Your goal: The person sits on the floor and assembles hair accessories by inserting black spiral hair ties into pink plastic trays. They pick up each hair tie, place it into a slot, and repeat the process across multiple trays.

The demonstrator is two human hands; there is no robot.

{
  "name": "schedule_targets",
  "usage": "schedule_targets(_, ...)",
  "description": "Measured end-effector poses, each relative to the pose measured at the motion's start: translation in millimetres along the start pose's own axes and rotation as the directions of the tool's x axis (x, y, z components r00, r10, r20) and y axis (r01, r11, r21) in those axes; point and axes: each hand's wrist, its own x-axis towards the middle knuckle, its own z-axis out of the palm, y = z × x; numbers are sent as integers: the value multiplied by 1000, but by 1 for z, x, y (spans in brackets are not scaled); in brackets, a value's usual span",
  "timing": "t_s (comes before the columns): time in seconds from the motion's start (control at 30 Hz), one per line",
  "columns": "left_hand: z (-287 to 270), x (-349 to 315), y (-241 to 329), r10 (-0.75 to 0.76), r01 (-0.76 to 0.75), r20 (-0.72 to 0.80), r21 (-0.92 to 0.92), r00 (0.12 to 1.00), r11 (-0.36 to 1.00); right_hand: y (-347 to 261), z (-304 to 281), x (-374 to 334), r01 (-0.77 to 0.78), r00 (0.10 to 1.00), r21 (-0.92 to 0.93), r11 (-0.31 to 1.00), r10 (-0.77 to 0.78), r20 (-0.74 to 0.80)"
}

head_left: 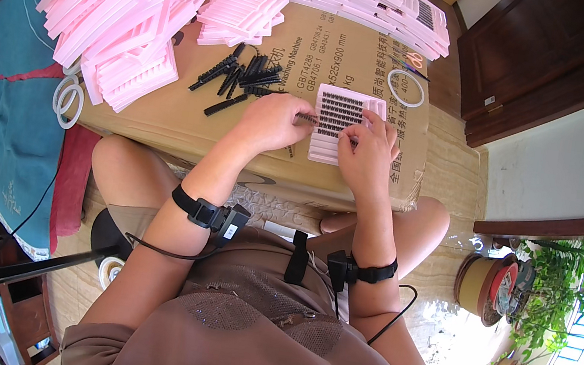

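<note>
A pink tray [323,152] lies on the cardboard box, with several rows of black false-lash strips [339,111] across its upper part and bare ridged slots below. At its left edge my left hand [274,122] is closed, thumb and fingers pinching a short black lash strip [306,119]. My right hand [371,152] rests over the tray's lower right side. Its thumb and forefinger are pinched at the end of the lowest row, where a dark bit of lash strip shows between them; its other fingers lie along the tray's right edge.
Loose black lash strips [240,74] lie in a pile left of the tray on the box [299,23]. Pink trays [117,16] are heaped at far left, with more stacked [399,3] along the back. White tape rings [405,89] lie right and left [68,102]. Potted plants [486,284] stand at right.
</note>
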Motion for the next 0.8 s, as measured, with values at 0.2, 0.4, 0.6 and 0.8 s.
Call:
schedule_targets(0.2,-4,2,13,-21,20,16,49,1000,999,-1,0,0,-18,1000,0,1000,18,6)
schedule_targets(0.4,-5,4,25,-9,11,-15,122,1000,992,-1,1,0,-26,999,-20,999,27,19)
schedule_targets(0.6,-4,9,23,-20,20,2,166,1000,986,3,-2,0,4,999,27,1000,-5,34)
schedule_targets(0.8,-2,9,20,-15,16,-7,165,1000,986,10,-20,1,-12,996,21,1000,10,93)
